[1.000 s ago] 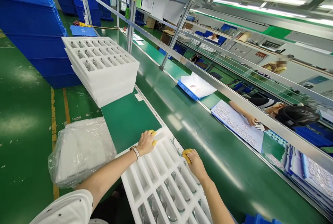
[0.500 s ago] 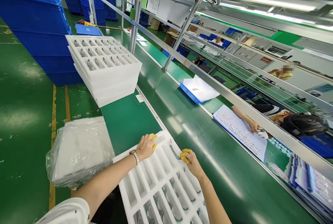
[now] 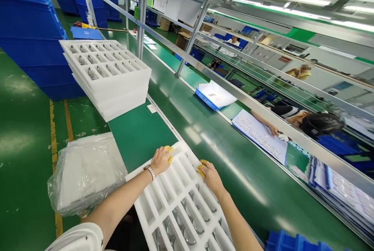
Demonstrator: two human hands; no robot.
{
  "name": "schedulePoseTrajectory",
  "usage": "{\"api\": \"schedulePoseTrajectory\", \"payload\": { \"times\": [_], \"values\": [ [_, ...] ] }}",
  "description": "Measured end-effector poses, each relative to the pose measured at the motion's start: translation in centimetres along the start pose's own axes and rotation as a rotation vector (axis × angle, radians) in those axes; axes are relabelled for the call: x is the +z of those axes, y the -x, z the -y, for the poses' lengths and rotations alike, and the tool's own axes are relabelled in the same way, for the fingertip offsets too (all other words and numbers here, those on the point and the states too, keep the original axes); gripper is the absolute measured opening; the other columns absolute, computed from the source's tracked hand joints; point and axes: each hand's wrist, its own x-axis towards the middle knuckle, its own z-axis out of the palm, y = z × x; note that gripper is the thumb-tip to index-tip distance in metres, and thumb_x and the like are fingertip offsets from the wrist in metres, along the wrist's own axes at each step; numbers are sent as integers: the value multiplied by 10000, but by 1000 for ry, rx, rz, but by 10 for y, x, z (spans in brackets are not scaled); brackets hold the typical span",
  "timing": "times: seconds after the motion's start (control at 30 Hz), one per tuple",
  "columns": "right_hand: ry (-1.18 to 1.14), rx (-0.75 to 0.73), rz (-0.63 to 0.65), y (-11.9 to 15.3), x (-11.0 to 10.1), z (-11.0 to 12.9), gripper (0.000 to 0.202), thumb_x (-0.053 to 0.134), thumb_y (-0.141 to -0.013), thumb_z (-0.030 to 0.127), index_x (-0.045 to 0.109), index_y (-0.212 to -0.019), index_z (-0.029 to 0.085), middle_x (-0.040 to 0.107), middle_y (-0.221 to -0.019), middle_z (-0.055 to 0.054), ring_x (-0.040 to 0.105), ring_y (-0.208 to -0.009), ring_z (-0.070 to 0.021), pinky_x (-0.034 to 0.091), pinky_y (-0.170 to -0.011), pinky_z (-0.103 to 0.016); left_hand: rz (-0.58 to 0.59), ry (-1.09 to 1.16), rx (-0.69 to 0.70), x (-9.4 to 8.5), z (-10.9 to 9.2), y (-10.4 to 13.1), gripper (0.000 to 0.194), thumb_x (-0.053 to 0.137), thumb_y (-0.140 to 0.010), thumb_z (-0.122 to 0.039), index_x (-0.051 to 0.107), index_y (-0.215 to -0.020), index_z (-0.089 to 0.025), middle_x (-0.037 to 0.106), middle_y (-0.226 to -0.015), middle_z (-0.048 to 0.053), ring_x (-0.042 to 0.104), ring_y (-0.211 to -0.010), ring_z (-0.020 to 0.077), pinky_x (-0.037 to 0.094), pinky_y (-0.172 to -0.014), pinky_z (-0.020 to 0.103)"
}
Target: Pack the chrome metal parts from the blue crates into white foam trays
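A white foam tray (image 3: pixel 150 235) with rows of slots lies at the bottom of the view. Several slots carry thin, curved, shiny pieces (image 3: pixel 189 237); those at the upper left are bare. My left hand (image 3: pixel 159 160), with yellow covers on its fingertips, grips the tray's far rim, fingers over the edge and thumb by a slot. At the tray's far right corner, my right hand (image 3: pixel 209 175) has its yellow-covered fingers pinched together on a thin curved shiny piece, mostly hidden by the fingers, at an end slot.
Stacked foam trays (image 3: pixel 125 97) holding similar pieces stand at the far left. Bagged white sheets (image 3: pixel 87 173) lie nearby. A green conveyor (image 3: pixel 187 114) runs alongside, under a metal rail (image 3: pixel 163 43). Across it, a co-worker's hand (image 3: pixel 274 129) works over a sheet. A blue crate (image 3: pixel 292 241) shows lower right.
The view has shifted slightly, and a blue crate appears at the lower right. My right hand has moved in closer to the end slot, lowering the curved piece. My left hand keeps its hold.
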Motion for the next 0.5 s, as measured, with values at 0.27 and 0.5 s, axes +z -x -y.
{"api": "schedulePoseTrajectory", "payload": {
  "times": [0.27, 0.5],
  "values": [
    [-170, 45, 68, 85, -82, -14, 332, 432, -956, 248, 754, -1013, 192, 710, -1104, -133, 656, -1035, -247, 540, -916, -366, -2, -146, 12, -4, 3, -6, 440, 456, -1003, -290, 565, -1421, -207, 595, -1397, 137, 522, -1255, 293, 414, -1069, 442],
    [-40, 482, -96, 269, -157, -56, 319, 462, -963, 317, 757, -1065, 246, 750, -1098, -76, 683, -1004, -227, 514, -918, -326, -38, -242, 100, 0, 23, -16, 491, 396, -994, -290, 543, -1442, -152, 607, -1390, 163, 552, -1253, 285, 422, -1085, 401]
  ]
}}
